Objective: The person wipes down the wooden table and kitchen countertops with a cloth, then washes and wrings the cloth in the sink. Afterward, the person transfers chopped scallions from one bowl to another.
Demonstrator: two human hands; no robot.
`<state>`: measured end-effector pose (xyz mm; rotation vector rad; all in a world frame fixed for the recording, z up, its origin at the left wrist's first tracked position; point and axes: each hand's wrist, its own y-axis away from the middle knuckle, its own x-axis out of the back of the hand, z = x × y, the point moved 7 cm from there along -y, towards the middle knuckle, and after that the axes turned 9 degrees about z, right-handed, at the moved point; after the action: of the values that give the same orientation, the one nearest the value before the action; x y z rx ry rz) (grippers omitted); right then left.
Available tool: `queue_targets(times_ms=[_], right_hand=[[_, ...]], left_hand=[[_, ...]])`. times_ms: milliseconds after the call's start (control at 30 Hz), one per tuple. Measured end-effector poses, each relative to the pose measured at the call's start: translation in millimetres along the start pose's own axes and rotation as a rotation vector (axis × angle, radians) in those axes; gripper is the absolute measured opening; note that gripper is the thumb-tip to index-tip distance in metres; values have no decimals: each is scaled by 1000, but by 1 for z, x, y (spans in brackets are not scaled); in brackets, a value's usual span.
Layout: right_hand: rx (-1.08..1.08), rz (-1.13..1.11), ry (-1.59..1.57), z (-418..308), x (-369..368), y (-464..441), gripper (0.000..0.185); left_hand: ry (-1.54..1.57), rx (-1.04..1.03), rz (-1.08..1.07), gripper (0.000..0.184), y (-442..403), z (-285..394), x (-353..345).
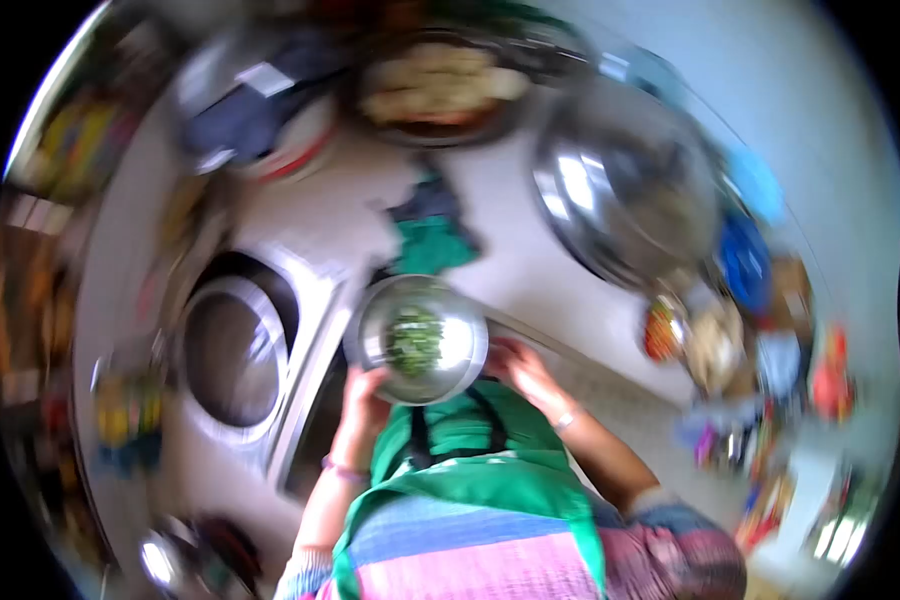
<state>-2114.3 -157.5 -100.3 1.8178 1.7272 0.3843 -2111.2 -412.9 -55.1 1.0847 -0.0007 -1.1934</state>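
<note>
A shiny metal bowl (372,325) sits low in front of my green apron, with chopped green vegetables (414,342) at its bottom. My left hand (368,390) grips the bowl's lower left side, its fingers partly hidden by the rim. On the opposite side my right hand (522,368) has its fingers against the bowl's right edge. Motion blur softens both hands. Just beyond the bowl lies a crumpled green and dark cloth (433,240) on the counter.
A large metal pot or lid (625,185) stands at the right. Behind is a dish of pale food pieces (440,85). A round metal pan (232,360) is at the left. Small food containers (662,328) and blue items (745,265) line the right wall.
</note>
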Motion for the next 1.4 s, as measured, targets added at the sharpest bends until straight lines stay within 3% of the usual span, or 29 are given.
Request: queue_targets(times_ms=[67, 167, 300, 400, 600, 633, 833, 900, 967, 1033, 1167, 1200, 1367, 1400], right_hand=[[-162, -104, 56, -15, -19, 14, 34], [-150, -181, 321, 34, -34, -23, 29], [-272, -439, 542, 62, -40, -8, 26], [-282, -655, 659, 89, -77, -27, 26], [-294, -862, 870, 138, -123, 29, 30], [-303, -882, 881, 147, -164, 46, 29], [-248, -1157, 1080, 257, -259, 220, 30], [-328, -1221, 1133, 306, -284, 291, 30], [-326, -1409, 1229, 342, -309, 376, 30], [-271, -1559, 1325, 380, -330, 440, 30], [-299, -1740, 1318, 447, -371, 532, 30], [-316, -1768, 1319, 465, -381, 553, 29], [-64, -1986, 1158, 545, -487, 660, 29], [4, -1974, 1109, 563, -519, 680, 28]], left_hand=[[-96, -106, 61, 70, 39, 9, -25], [-98, -362, 17, 91, 37, 8, 12], [174, -415, 38, 89, 98, -27, 46], [323, -521, 173, 91, 140, -21, 84], [586, -777, 459, 84, 271, -106, 155], [633, -795, 479, 84, 289, -96, 187], [956, -968, 661, 78, 431, -228, 303], [1012, -1031, 782, 67, 475, -282, 348], [1228, -989, 724, 62, 500, -343, 381], [1206, -1126, 915, 59, 585, -344, 380], [1305, -1300, 1101, 68, 648, -413, 405], [1398, -1309, 1135, 58, 658, -430, 409], [1574, -1466, 1275, 50, 707, -481, 439], [1610, -1497, 1251, 57, 714, -489, 446]])
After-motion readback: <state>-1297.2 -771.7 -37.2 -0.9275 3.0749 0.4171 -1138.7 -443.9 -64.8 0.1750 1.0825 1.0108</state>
